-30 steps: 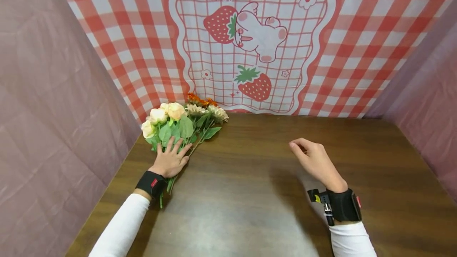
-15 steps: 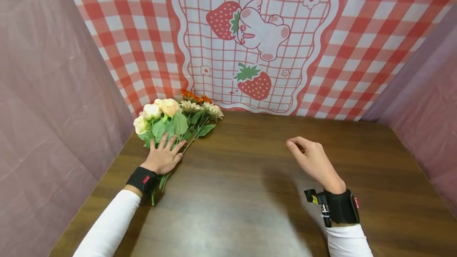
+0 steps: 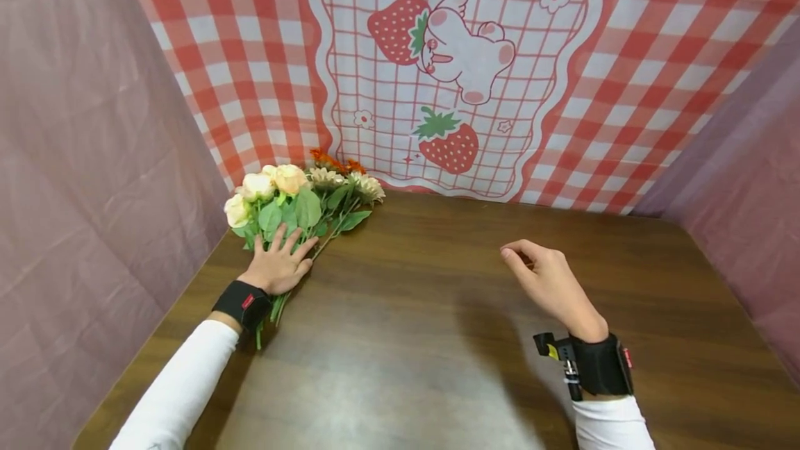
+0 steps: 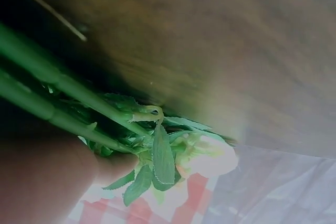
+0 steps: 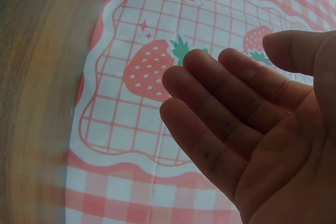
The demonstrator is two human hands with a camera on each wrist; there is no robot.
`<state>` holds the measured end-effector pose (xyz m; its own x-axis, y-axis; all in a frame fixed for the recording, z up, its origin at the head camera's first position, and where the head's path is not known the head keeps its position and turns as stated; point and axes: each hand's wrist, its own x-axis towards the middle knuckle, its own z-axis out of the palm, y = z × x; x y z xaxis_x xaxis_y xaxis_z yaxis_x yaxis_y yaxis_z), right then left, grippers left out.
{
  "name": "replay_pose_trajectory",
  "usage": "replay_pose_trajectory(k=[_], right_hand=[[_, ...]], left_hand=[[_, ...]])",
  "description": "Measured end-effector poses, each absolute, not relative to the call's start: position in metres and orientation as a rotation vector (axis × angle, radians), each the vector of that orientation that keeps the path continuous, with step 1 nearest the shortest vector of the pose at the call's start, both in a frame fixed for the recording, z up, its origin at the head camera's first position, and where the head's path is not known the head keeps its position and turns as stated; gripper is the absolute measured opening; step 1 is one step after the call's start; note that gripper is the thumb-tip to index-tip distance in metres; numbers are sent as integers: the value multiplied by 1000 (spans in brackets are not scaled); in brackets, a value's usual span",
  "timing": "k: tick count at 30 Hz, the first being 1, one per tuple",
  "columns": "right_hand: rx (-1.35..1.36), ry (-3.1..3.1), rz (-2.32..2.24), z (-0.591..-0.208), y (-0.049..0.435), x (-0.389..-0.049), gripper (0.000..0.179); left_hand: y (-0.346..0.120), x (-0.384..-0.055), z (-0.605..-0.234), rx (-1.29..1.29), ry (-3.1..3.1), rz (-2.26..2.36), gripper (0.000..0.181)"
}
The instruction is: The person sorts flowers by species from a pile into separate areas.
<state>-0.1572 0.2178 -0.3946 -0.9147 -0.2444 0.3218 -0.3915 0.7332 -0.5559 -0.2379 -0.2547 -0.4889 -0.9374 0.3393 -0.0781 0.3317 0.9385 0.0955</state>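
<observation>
In the head view my left hand (image 3: 278, 266) lies palm down with spread fingers on the green stems (image 3: 277, 311) of a bunch of flowers. Pale cream and peach roses (image 3: 289, 178) form its left side. White daisy-like flowers (image 3: 367, 187) and orange flowers (image 3: 328, 160) lie to their right. In the left wrist view, thick stems (image 4: 73, 90) pass beside part of that hand, and a rose (image 4: 210, 156) is washed out by light. Apart from the flowers, my right hand (image 3: 553, 287) hovers over the table; its fingers are loosely bent and hold nothing in the right wrist view.
A brown wooden table (image 3: 406, 283) spans the lower view. Behind it hangs a red-and-white checked cloth (image 3: 462, 75) printed with strawberries. Pinkish fabric (image 3: 94, 123) hangs at the left, with similar fabric at the right. Both wrists wear black straps (image 3: 603, 365).
Against the printed cloth, my left hand and the flowers now appear slightly further left; the head view has shifted too. My right hand keeps its pose.
</observation>
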Motion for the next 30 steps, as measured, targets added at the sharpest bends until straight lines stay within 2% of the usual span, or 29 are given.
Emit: replay_pose_trajectory(k=[21,30], right_hand=[[561,-2715,900,-394,220,-157,25],[550,-2685,894,-391,215,-159,22]], left_hand=[[-257,-239,-485,532,2996,220,53],[-260,-244,-458,553,2974,233,55]])
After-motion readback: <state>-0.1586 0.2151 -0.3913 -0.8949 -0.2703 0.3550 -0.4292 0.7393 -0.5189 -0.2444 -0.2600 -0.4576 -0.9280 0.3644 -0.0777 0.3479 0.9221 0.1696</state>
